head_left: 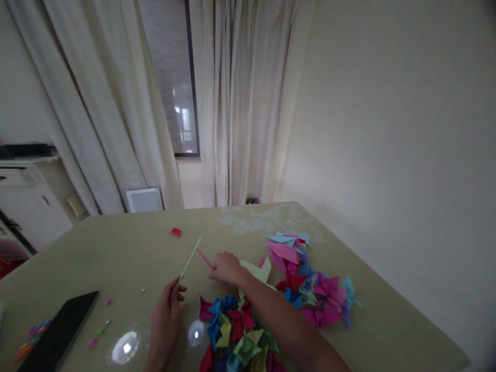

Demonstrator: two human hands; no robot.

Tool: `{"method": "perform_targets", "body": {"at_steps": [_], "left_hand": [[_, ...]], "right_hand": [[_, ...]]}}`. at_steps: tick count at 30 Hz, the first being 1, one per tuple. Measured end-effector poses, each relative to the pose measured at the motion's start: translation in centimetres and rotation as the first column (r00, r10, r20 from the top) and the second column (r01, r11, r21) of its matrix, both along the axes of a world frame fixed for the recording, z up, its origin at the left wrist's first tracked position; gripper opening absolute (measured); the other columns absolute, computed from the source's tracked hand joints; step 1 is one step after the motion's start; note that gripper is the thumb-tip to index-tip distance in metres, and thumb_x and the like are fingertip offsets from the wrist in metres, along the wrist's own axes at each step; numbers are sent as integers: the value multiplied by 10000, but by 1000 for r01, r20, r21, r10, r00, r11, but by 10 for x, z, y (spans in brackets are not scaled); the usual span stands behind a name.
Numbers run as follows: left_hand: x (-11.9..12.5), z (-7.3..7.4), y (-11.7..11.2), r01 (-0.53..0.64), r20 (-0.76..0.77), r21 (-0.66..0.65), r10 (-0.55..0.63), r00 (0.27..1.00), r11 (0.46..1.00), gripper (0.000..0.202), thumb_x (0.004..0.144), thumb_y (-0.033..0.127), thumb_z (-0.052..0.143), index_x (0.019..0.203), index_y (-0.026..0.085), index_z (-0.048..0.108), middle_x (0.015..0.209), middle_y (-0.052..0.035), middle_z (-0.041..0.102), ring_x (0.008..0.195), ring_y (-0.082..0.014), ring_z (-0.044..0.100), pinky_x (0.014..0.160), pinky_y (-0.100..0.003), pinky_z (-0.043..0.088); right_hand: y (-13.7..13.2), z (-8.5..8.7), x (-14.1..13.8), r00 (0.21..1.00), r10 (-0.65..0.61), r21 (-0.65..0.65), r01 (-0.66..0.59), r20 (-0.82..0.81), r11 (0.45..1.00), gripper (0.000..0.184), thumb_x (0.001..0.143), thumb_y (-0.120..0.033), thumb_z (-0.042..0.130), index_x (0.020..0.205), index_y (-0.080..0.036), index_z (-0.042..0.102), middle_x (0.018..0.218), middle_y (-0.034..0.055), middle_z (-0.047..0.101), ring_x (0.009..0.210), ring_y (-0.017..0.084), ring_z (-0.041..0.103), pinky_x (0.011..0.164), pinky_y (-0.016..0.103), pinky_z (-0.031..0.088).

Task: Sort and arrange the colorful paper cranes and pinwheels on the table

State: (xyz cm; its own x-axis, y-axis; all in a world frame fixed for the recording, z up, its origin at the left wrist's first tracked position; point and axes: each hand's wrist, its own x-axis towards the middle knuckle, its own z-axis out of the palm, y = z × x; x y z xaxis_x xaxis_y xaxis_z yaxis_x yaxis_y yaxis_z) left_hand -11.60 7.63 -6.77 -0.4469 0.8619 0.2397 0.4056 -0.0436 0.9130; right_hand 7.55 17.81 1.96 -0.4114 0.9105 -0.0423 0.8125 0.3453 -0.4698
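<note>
My left hand (169, 305) is closed on the lower end of a thin pale green strip (189, 261), which slants up and to the right. In my right hand (226, 267), a thin pink strip (205, 258) is pinched by its lower end. The strips' upper ends come close together; I cannot tell if they touch. Beneath my right forearm lies a pile of colourful folded paper pieces (236, 330). A pale green folded paper piece (259, 271) sits just right of my right hand, partly hidden by the arm.
More folded paper lies in a pink and blue stack (289, 250) and a mixed cluster (325, 299) on the right. A black phone-like slab (60, 330), small beads (101, 329) and clear round dishes (126, 347) lie left. A red paper piece (175, 232) sits farther back on the table (132, 243).
</note>
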Motion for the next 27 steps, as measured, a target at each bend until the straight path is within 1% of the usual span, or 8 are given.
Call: {"method": "perform_targets", "body": {"at_steps": [5,8,15,17,19,21,23,27], "left_hand": [[19,10,-7,45,216,73,-60,975,996,646,868,808,570,1105,218,682,1003,-112,827,942,-302,791,855,-450,650],[34,19,-16,113,205,102,-132,970,988,615,884,791,598,1109,230,712,1079,-105,834,982,-293,797,888,-437,656],[41,29,-26,146,189,96,-162,969,985,673,827,832,643,1107,235,775,980,-83,847,888,-295,816,809,-403,679],[38,28,-26,152,202,86,-167,965,985,695,795,847,668,1104,235,785,949,-83,849,851,-293,817,781,-394,681],[36,28,-25,147,222,89,-163,961,985,705,770,862,681,1072,234,789,938,-88,851,803,-283,812,756,-388,683],[33,27,-24,122,249,92,-141,958,988,705,756,866,691,1045,230,783,956,-96,851,777,-273,805,746,-386,684],[32,27,-22,86,276,87,-107,955,992,719,741,873,698,1037,222,774,972,-105,851,778,-271,802,744,-385,685],[33,24,-19,60,329,81,-83,940,995,749,714,885,710,1042,214,768,975,-108,849,799,-268,799,752,-380,683]], "right_hand": [[-9,17,0,954,-18,21,26,-298,999,165,899,-239,707,1052,-176,706,962,52,808,852,171,761,764,247,560],[-27,21,-1,905,40,2,-44,-423,999,138,917,-214,687,1050,-196,656,885,-4,779,765,128,736,678,194,535],[-61,22,-5,743,70,-55,-142,-665,988,91,879,-170,682,957,-204,649,790,-38,703,673,128,692,642,200,531],[-62,24,-3,759,109,-32,-168,-642,985,73,899,-180,692,968,-197,673,821,-27,721,715,132,708,667,199,541],[-56,28,7,823,177,9,-205,-540,979,97,943,-227,706,1033,-192,710,936,0,761,815,136,736,720,194,551],[-44,35,26,921,207,40,-205,-330,978,192,989,-281,702,1160,-198,725,1116,28,778,959,140,747,815,197,554],[-28,41,54,983,154,53,-149,-100,987,309,993,-299,714,1281,-190,704,1254,68,760,1095,171,731,934,239,541],[-2,38,108,986,71,-24,-68,152,997,613,793,-353,909,1321,-115,706,1334,199,730,1222,337,694,1025,392,526]]}}
